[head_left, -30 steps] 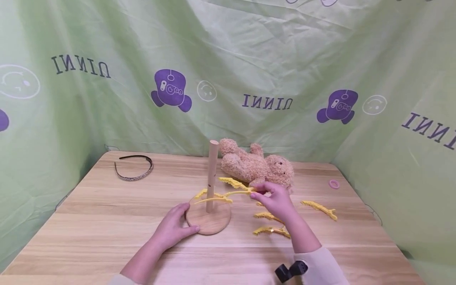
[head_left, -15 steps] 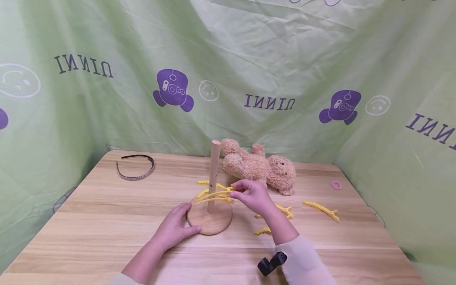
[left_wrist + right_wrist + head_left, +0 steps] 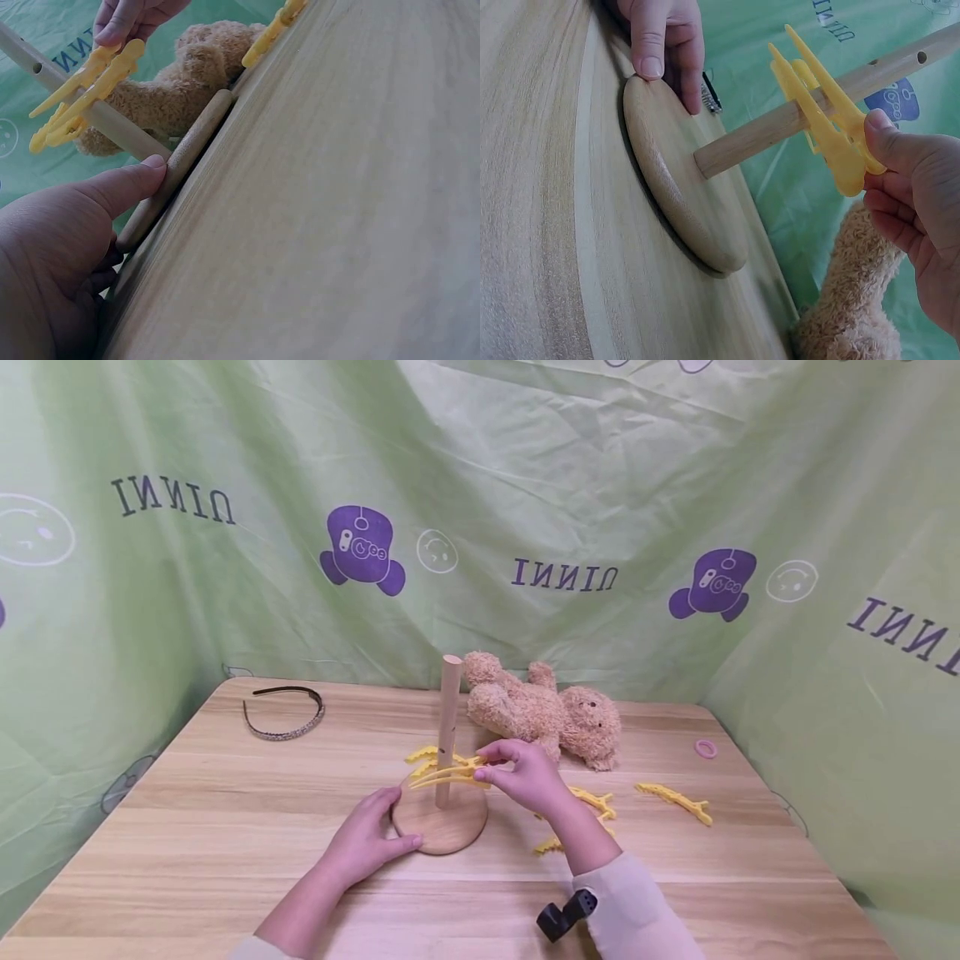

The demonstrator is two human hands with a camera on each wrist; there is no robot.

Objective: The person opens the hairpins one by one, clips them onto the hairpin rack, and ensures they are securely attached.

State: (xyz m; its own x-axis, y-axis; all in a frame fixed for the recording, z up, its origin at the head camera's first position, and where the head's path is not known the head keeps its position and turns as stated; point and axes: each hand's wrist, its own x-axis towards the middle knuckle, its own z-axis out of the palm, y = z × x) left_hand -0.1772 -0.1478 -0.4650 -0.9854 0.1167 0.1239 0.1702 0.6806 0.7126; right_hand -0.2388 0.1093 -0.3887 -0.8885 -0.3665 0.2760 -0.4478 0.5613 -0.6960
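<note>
A wooden stand has a round base [image 3: 450, 831] and an upright post [image 3: 450, 710] with small holes. At the base's left edge my left hand [image 3: 367, 835] grips the rim, its thumb [image 3: 139, 182] lying against it. My right hand [image 3: 525, 777] pinches the handle end of a yellow hair clip [image 3: 831, 94], whose two arms straddle the post. Just beneath it, a second yellow hair clip [image 3: 841, 169] sits across the post, close to the held one. Whether the held clip's arms press on the post, I cannot tell.
A teddy bear [image 3: 525, 706] lies on its side behind the stand. Several more yellow hair clips, one far right [image 3: 675, 802], lie on the table [image 3: 187, 852]. A headband [image 3: 281, 736] lies at back left, a pink hair tie [image 3: 705, 749] at right. Green cloth [image 3: 480, 510] hangs behind.
My right hand has moved left, bringing the yellow hair clip from right of the post to around it, above the second clip. My left hand has stayed on the base.
</note>
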